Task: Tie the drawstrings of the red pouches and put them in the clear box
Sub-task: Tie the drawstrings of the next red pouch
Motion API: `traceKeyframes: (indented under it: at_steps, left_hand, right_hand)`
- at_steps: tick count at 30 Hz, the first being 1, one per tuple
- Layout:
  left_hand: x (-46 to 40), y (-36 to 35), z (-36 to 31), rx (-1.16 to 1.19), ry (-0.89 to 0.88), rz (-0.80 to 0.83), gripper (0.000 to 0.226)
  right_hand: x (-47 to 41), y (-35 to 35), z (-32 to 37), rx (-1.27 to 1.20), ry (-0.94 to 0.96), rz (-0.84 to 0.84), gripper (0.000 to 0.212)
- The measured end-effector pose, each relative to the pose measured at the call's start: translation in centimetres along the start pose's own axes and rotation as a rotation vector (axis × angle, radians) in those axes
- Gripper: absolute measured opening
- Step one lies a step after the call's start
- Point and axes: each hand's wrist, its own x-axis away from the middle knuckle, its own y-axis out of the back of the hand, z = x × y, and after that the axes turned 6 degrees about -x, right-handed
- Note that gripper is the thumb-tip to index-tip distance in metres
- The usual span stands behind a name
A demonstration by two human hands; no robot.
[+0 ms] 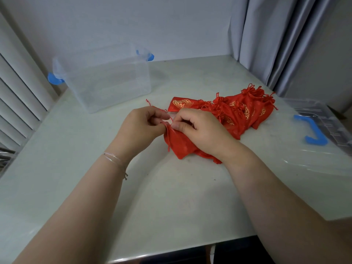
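A red pouch [179, 144] lies on the pale table [76, 168] in the middle of the view, its gathered mouth pointing up and left. My left hand [142, 126] pinches its thin red drawstring [152, 105], whose loose end trails up to the left. My right hand [198, 130] rests on the pouch and pinches the string at the mouth. Behind my right hand lies a heap of several red pouches [238, 109] with gold patterns. The clear box [106, 79] with blue latches stands open at the back left, and I see nothing inside it.
The clear lid [323, 141] with a blue latch lies at the right edge of the table. Grey curtains [285, 40] hang at the back right. White slatted shutters [17, 88] line the left side. The table's front edge runs just below my forearms.
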Motion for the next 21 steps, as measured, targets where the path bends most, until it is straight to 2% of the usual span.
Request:
traceKeyframes:
  at_steps: [2,4,8,11,14,19,21]
  left_hand:
    - [0.0,-0.3,0.1,-0.092,-0.046,-0.102,0.018]
    - [0.1,-0.6,0.1,-0.109,-0.123,-0.192,0.014]
    - [0.3,-0.8,-0.1,-0.211,-0.429,-0.261,0.016]
    - [0.3,-0.8,0.0,-0.27,-0.544,-0.261,0.014]
    - [0.3,-0.8,0.1,-0.307,-0.602,-0.263,0.015]
    - [-0.1,-0.8,0.4,-0.371,-0.622,-0.263,0.017]
    - [-0.3,-1.0,0.7,-0.421,-0.608,-0.282,0.015]
  right_hand:
    - [-0.1,-0.2,0.1,0.006,0.008,-0.016,0.013]
    - [0.0,-0.2,0.1,-0.075,-0.055,-0.043,0.02]
    - [-0.1,0.1,0.1,-0.304,-0.293,-0.083,0.034]
    - [-0.2,0.2,0.0,-0.52,-0.382,-0.096,0.01]
    - [0.0,0.6,-0.2,-0.69,-0.437,-0.015,0.015]
    - [-0.1,0.9,-0.1,-0.602,-0.424,-0.049,0.011]
    - [-0.3,0.7,0.0,-0.571,-0.428,-0.104,0.016]
